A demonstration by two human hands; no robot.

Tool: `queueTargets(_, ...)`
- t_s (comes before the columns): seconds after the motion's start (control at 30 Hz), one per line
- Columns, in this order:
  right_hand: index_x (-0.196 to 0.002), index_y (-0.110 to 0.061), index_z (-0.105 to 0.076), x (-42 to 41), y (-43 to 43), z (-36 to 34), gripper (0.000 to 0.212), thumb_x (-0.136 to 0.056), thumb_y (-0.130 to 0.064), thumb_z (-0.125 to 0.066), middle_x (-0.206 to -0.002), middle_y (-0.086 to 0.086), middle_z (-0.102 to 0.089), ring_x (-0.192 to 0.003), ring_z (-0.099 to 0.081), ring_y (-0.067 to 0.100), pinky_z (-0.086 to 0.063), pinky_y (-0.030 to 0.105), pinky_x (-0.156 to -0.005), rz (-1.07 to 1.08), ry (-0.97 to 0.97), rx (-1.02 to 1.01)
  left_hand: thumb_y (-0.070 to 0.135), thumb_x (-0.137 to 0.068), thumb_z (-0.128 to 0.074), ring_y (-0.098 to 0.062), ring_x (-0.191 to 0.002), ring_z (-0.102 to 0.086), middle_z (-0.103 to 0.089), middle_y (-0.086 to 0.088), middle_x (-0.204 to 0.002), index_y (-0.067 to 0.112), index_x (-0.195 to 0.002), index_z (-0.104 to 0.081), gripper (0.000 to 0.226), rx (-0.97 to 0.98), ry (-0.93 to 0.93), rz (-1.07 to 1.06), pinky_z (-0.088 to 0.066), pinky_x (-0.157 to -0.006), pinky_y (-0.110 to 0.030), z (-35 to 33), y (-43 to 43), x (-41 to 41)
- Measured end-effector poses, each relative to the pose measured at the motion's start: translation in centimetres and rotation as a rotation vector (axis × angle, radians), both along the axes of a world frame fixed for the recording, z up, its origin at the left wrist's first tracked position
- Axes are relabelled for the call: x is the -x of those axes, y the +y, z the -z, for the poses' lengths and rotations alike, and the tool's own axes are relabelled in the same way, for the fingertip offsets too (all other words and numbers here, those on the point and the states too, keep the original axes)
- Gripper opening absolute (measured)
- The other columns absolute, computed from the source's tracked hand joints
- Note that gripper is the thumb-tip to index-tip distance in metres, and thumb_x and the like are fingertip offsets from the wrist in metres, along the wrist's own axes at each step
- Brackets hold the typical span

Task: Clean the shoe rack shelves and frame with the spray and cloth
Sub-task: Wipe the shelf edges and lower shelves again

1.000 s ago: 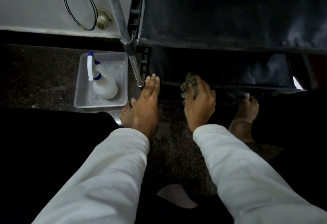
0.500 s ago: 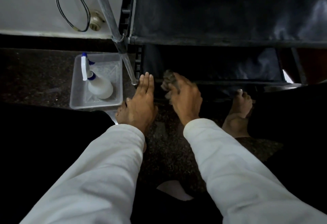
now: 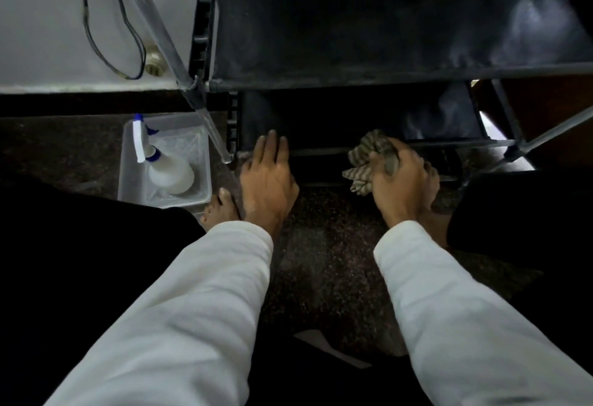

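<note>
The black shoe rack (image 3: 385, 36) stands in front of me, with a wide upper fabric shelf and a lower shelf (image 3: 442, 116) near the floor. My right hand (image 3: 402, 181) is shut on a striped grey cloth (image 3: 369, 155) and presses it against the front bar of the lower shelf. My left hand (image 3: 268, 177) lies flat with fingers apart on the left end of that bar, beside the metal frame leg (image 3: 205, 116). The white spray bottle (image 3: 167, 168) with a blue nozzle stands in a clear tub to the left.
The clear plastic tub (image 3: 128, 177) sits on the dark speckled floor (image 3: 321, 277) by the rack's left leg. A white wall with hanging black cables (image 3: 128, 36) is behind it. My bare toes (image 3: 218, 209) show beside the tub. A second metal leg (image 3: 552, 132) slants at right.
My right hand has slid the cloth to the right along the lower shelf's front bar. My left hand has stayed at the bar's left end.
</note>
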State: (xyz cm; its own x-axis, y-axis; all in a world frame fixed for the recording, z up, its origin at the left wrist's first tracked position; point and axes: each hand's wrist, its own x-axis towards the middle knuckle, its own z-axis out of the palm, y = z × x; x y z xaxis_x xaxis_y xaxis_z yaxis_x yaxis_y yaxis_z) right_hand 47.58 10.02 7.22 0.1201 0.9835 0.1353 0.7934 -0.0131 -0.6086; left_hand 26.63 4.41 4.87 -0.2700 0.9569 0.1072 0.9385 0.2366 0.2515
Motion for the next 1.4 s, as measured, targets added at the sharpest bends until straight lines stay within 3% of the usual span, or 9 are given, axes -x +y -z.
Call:
queueTargets(0.1,-0.124,-0.039,-0.053,-1.0,0.3,0.7,0.052,-0.078,-0.064,-0.054,-0.113,0.001,-0.07,-0.114,-0.059,0.026,-0.04,0.045,-0.109,0.112,0.049,-0.038,0.016,-0.087,-0.053,-0.027,-0.145,-0.037,-0.042,-0.01,-0.155,0.012,-0.144,-0.05,0.058,-0.117,-0.037,0.239,-0.033,-0.115,-0.049,0.2,2.8,-1.7)
queueTargets(0.2,-0.121,-0.034,-0.053,-0.7,0.2,-0.8,0.045,-0.08,-0.053,-0.055,-0.116,-0.004,-0.065,-0.108,-0.063,0.025,-0.047,0.05,-0.1,0.08,0.054,-0.151,0.021,-0.095,-0.045,-0.027,-0.151,-0.023,-0.03,-0.009,-0.162,0.015,-0.149,-0.044,0.054,-0.058,-0.046,0.315,-0.02,-0.122,-0.05,-0.2,5.4,-2.4)
queueTargets(0.4,-0.125,-0.018,-0.062,0.8,0.4,-1.2,0.042,-0.084,-0.016,-0.065,-0.13,0.003,-0.059,-0.114,-0.062,0.03,-0.04,0.037,-0.102,-0.021,-0.184,-0.362,0.044,-0.107,-0.017,-0.018,-0.152,0.018,0.012,0.001,-0.167,0.028,-0.159,-0.002,0.057,0.32,-0.046,0.275,0.01,-0.122,-0.051,0.8,7.1,-1.7)
queueTargets(0.5,-0.135,-0.012,-0.061,2.3,-0.2,2.7,0.047,-0.089,-0.023,-0.067,-0.139,0.008,-0.058,-0.128,-0.051,0.034,-0.036,0.037,-0.11,-0.287,-0.205,-0.259,0.043,-0.107,-0.014,-0.018,-0.151,0.021,0.015,0.002,-0.166,0.026,-0.159,0.005,0.058,0.321,-0.063,0.244,0.015,-0.121,-0.045,1.0,7.2,-1.7)
queueTargets(0.77,-0.132,-0.02,-0.063,-0.7,3.2,3.8,0.046,-0.087,-0.027,-0.066,-0.134,-0.002,-0.062,-0.123,-0.051,0.029,-0.044,0.047,-0.103,-0.418,-0.33,-0.307,0.042,-0.107,-0.016,-0.019,-0.151,0.023,0.018,0.0,-0.166,0.024,-0.159,0.003,0.058,0.364,-0.044,0.255,0.018,-0.118,-0.043,0.7,7.3,-1.0)
queueTargets(0.9,-0.139,-0.018,-0.058,-1.2,4.3,5.7,0.049,-0.093,-0.033,-0.057,-0.141,0.003,-0.057,-0.129,-0.042,0.026,-0.039,0.038,-0.112,-0.464,-0.311,-0.306,0.048,-0.105,-0.013,-0.019,-0.152,0.021,0.014,0.0,-0.167,0.024,-0.159,-0.002,0.06,0.312,0.01,0.155,0.019,-0.117,-0.051,0.9,6.2,0.5)
queueTargets(1.2,-0.138,-0.016,-0.059,1.2,3.3,6.9,0.045,-0.095,-0.029,-0.06,-0.136,-0.002,-0.06,-0.126,-0.046,0.027,-0.02,0.019,-0.118,-0.344,-0.222,-0.351,0.034,-0.108,-0.021,-0.022,-0.15,0.025,0.016,-0.001,-0.166,0.023,-0.159,0.005,0.058,0.336,-0.102,0.152,0.019,-0.119,-0.04,0.8,6.6,0.9)
queueTargets(1.3,-0.136,-0.014,-0.061,2.3,2.9,6.7,0.041,-0.099,-0.03,-0.055,-0.134,0.0,-0.062,-0.124,-0.05,0.03,-0.019,0.025,-0.119,-0.334,-0.251,-0.398,0.028,-0.108,-0.025,-0.021,-0.15,0.025,0.015,-0.001,-0.166,0.024,-0.158,0.007,0.06,0.318,-0.16,0.124,0.021,-0.117,-0.038,0.6,6.7,0.8)
queueTargets(1.4,-0.128,-0.011,-0.067,4.8,2.7,6.4,0.039,-0.098,-0.033,-0.054,-0.128,0.002,-0.066,-0.118,-0.055,0.031,-0.037,0.038,-0.111,-0.418,-0.219,-0.443,0.023,-0.107,-0.027,-0.021,-0.15,0.024,0.013,-0.002,-0.166,0.023,-0.159,0.006,0.061,0.306,-0.198,0.111,0.022,-0.117,-0.038,0.6,6.7,0.8)
